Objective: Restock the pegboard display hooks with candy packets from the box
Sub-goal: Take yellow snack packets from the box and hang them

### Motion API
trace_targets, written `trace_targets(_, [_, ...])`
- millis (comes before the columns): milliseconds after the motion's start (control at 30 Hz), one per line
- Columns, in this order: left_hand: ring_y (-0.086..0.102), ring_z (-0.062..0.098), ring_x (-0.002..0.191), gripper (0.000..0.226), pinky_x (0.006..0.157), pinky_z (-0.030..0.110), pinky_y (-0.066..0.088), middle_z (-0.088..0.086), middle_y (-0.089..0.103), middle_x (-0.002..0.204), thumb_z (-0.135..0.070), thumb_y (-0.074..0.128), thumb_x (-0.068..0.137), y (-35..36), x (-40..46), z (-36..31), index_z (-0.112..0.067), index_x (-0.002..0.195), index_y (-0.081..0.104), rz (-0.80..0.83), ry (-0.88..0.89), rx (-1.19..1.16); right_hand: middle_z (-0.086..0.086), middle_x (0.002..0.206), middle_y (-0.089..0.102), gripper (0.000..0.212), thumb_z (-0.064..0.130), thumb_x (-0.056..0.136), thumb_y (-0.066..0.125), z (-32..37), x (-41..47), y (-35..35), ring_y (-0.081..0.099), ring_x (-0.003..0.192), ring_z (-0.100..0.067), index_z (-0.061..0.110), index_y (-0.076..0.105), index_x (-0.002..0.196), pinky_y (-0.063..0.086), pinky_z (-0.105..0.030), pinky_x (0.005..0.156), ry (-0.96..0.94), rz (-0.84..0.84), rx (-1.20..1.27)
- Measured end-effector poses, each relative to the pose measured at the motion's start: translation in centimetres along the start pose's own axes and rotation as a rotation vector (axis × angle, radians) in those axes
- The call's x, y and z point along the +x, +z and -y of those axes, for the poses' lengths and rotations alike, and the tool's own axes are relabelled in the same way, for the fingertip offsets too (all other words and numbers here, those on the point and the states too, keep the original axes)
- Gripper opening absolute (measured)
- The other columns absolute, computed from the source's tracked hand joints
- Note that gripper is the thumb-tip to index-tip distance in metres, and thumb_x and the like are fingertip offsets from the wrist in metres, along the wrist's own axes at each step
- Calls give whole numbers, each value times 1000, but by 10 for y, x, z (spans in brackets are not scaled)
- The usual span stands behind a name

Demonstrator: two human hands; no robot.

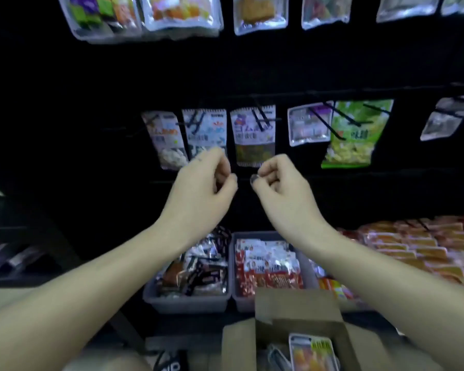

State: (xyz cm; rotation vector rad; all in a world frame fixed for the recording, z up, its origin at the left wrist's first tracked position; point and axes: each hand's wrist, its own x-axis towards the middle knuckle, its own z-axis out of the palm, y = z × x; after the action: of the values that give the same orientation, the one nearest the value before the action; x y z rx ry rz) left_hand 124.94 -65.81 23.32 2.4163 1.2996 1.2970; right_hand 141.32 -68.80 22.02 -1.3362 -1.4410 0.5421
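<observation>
Hovering before dark pegboard (pixel 65 129): left hand (pixel 204 183) raised, fingers curled, nothing visibly held. Right hand (pixel 276 180) level beside it, thumb and fingers pressed together; cannot tell whether pinching anything. Hanging packets (pixel 253 135) just above both. Box (pixel 300 333) low and right, candy packet (pixel 312 354) upright inside, nearer right hand.

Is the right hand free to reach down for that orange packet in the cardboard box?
Probably yes. The right hand holds nothing, and the orange packet stands exposed in the open cardboard box below it, nothing covering it.
</observation>
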Motion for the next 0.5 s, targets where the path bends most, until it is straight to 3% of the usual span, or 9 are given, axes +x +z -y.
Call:
trace_targets(133, [49,9,73,11,68,29,39,-7,50,83,-14,66,94,72,-89,24,-16,93,56,398,-14,-27,4,80,58,7,16,98,61,-97,-63,6,51,63,-10,16,55,102,42,-27,60,259,153,-169])
trace_targets(200, [51,11,79,9,72,31,38,-7,52,91,-18,64,96,107,-126,40,-16,102,57,622,-22,-21,1,87,64,11,16,97,60,-145,-90,7,58,75,-17,15,55,107,42,-23,60,395,292,-280])
trace_targets(300, [58,16,97,19,82,34,46,-5,56,110,-25,60,102,152,-165,58,-18,119,57,934,-17,31,-8,97,68,18,16,93,64,-209,-124,6,64,93,-26,14,55,109,49,-34,73,559,462,-397])
trace_targets(433, [60,22,117,30,95,42,52,0,61,129,-30,60,101,197,-201,71,-20,129,57,1112,-19,67,-9,105,66,28,18,89,69,-274,-157,3,64,95,-27,15,52,110,45,-29,62,758,568,-470])
trace_targets(500, [58,22,123,33,99,42,50,1,61,133,-31,60,101,216,-217,77,-20,131,58,1155,24,105,-12,115,66,44,22,89,71,-302,-171,2,65,102,-29,10,49,124,47,-29,68,892,553,-506])
